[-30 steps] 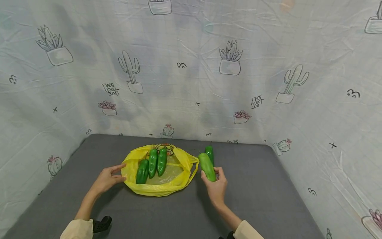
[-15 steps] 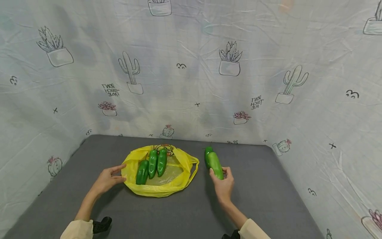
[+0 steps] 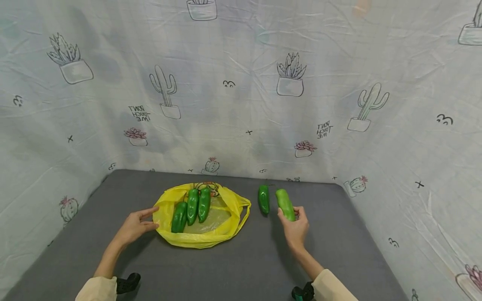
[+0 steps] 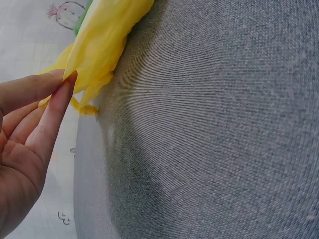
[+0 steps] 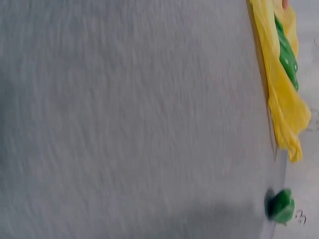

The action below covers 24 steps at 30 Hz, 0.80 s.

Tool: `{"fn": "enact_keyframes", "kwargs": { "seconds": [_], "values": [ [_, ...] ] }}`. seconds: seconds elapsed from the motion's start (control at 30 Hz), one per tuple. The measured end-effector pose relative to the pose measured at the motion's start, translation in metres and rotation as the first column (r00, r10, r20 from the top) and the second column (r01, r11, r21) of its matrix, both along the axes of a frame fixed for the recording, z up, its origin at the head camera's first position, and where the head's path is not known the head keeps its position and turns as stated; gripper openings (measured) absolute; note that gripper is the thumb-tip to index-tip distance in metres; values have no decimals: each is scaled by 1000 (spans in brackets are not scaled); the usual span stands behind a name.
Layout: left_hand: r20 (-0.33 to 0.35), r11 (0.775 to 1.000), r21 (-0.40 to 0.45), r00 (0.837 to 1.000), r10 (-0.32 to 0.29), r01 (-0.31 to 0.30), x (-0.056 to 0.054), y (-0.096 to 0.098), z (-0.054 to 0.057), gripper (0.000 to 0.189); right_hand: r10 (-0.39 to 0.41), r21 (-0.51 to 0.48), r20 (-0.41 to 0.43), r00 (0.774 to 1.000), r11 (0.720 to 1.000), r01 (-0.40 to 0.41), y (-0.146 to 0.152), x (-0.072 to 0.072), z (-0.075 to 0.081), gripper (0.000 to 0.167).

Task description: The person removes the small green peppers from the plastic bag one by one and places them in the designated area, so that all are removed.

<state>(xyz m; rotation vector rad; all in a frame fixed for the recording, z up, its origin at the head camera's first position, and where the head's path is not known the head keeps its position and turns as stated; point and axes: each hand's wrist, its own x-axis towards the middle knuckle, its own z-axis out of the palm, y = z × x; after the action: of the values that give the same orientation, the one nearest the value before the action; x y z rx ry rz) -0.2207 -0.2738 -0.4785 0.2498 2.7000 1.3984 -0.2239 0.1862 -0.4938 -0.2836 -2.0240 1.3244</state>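
Observation:
A yellow plastic bag point(image 3: 188, 239) lies spread open on the grey table, with three dark green peppers point(image 3: 193, 206) inside. My left hand point(image 3: 134, 227) pinches the bag's left edge between thumb and finger; the left wrist view shows the thin plastic point(image 4: 99, 42) at the fingertips. On the right, my right hand point(image 3: 295, 230) holds a light green pepper point(image 3: 285, 204) by its near end. Just left of it, another dark green pepper point(image 3: 264, 199) lies on the table. The right wrist view shows neither my right hand nor the light green pepper.
The grey table point(image 3: 211, 276) ends at a pale curtain point(image 3: 233, 104) printed with cacti, which hangs behind and along both sides. The bag's handle loop point(image 3: 244, 211) sticks out to the right. A black wrist strap point(image 3: 127, 283) shows at my left sleeve.
My right hand has carried the light green pepper rightward, away from the bag and past the dark green pepper on the table. My left hand has stayed at the bag's edge.

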Motion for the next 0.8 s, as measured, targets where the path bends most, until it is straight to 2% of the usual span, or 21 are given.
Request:
{"fn": "enact_keyframes", "kwargs": {
  "seconds": [0.27, 0.47, 0.8],
  "values": [
    [-1, 1000, 0, 1000, 0, 0, 1, -1, -1, 62, -54, 67, 35, 998, 996, 52, 16, -15, 3, 30],
    [1, 1000, -9, 1000, -5, 5, -1, -2, -2, 63, -80, 42, 61, 995, 996, 77, 17, -22, 0, 31],
    [2, 1000, 6, 1000, -3, 3, -1, -1, -1, 62, -60, 52, 55, 997, 997, 57, 12, -33, -9, 30]
  ]
}}
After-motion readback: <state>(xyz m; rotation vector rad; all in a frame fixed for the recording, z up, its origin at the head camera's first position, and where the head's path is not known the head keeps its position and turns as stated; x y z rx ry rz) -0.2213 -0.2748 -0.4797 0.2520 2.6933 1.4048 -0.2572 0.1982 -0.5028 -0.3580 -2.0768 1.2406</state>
